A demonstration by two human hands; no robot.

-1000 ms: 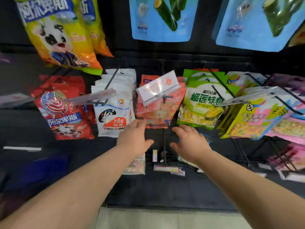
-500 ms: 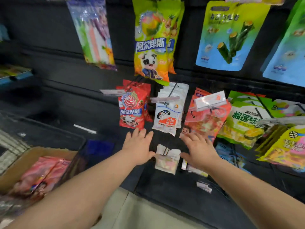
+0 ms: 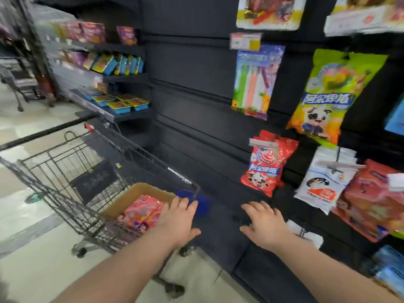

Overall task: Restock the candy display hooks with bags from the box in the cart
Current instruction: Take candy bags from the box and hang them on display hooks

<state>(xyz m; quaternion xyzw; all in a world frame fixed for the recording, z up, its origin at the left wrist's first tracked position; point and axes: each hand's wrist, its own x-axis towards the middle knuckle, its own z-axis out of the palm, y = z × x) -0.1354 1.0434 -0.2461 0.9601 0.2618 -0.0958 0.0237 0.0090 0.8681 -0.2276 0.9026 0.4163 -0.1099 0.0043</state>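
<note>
A cardboard box sits in the wire cart at lower left, with pink-red candy bags lying in it. My left hand hovers over the box's right edge, fingers spread, holding nothing. My right hand is open in front of the dark display wall, empty. On the hooks to the right hang a red lollipop bag, a white bag and matching pink-red bags.
Higher on the black panel hang a striped stick pack and a yellow-green cow bag. Shelves with blue trays stand at the back left. Another cart is far left on the pale floor.
My view has swung left from the hooks to the cart. Both hands moved left with it, the left one now reaching over the box of pink-red bags.
</note>
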